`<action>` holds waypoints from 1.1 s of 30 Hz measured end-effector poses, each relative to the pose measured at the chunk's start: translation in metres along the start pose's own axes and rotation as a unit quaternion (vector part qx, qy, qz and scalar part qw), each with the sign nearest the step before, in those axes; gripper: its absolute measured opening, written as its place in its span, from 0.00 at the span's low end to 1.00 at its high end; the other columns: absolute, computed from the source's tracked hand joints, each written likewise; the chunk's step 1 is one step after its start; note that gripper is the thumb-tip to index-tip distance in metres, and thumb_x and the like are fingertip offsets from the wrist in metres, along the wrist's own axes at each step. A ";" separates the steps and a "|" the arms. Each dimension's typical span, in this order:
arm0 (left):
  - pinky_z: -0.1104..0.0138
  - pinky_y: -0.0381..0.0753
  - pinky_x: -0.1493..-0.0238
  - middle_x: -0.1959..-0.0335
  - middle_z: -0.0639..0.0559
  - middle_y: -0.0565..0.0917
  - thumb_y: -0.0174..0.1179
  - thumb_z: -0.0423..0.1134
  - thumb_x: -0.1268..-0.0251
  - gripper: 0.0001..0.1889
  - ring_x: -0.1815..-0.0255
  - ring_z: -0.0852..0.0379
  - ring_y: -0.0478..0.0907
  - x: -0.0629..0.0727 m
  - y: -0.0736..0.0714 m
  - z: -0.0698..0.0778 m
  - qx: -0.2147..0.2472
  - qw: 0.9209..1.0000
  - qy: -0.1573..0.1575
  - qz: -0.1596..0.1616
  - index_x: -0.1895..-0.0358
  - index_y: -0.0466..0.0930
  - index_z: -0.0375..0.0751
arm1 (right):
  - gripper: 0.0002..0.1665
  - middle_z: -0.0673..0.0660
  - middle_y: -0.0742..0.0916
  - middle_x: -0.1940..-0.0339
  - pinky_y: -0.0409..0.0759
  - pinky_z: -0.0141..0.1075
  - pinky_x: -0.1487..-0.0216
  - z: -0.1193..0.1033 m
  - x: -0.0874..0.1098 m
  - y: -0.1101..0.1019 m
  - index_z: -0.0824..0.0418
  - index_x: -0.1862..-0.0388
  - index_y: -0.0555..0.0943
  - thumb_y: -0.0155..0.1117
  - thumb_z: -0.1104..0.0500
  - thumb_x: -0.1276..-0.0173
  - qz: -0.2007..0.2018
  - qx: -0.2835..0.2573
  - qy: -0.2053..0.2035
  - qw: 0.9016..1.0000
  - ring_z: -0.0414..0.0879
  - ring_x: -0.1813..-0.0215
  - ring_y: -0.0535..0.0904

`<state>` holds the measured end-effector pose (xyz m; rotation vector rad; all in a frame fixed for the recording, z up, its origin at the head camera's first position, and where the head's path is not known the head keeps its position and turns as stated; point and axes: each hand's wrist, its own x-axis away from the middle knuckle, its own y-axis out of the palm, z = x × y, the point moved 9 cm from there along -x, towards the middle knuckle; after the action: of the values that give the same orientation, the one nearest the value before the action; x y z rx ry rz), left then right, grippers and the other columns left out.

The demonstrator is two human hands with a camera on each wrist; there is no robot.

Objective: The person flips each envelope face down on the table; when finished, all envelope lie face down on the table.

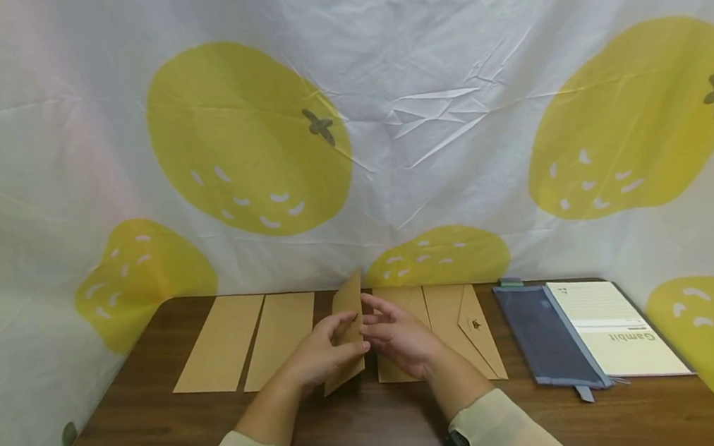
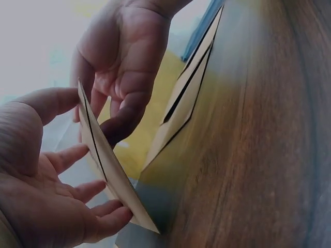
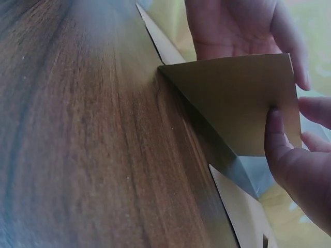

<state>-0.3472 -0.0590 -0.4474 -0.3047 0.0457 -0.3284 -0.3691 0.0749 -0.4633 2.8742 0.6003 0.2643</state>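
Note:
A brown paper envelope (image 1: 346, 300) stands on edge between my hands, tilted over the table. My left hand (image 1: 320, 354) grips it from the left, thumb at its near edge and fingers spread along one face, as the left wrist view shows. From the other side my right hand (image 1: 407, 339) pinches it. In the right wrist view the tip of one right-hand digit presses the envelope's broad face (image 3: 227, 103), while other fingers show at its edge. Part of my left hand (image 3: 232, 28) is hidden behind the envelope there.
Two plain brown envelopes (image 1: 217, 345) lie flat on the left of the dark wooden table (image 1: 139, 426). More envelopes lie on the right, one with a pointed flap (image 1: 467, 312). Farther right are a blue fabric pouch (image 1: 548, 334) and a pale "Gambit" notepad (image 1: 614, 321). A lemon-print curtain (image 1: 429, 174) hangs behind.

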 end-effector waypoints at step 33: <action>0.66 0.85 0.42 0.23 0.34 0.76 0.57 0.19 0.37 0.37 0.23 0.35 0.76 0.002 -0.035 0.019 0.087 0.993 0.014 0.080 0.21 0.69 0.34 | 0.41 0.72 0.72 0.21 0.63 0.58 0.14 0.012 0.000 0.006 0.62 0.12 0.55 0.57 0.62 0.19 -0.010 0.022 0.022 0.999 0.54 0.24 0.74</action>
<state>-0.3548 -0.0855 -0.4189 -0.1221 0.0684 -0.1765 -0.3643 0.0676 -0.4739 2.9092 0.6511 0.3170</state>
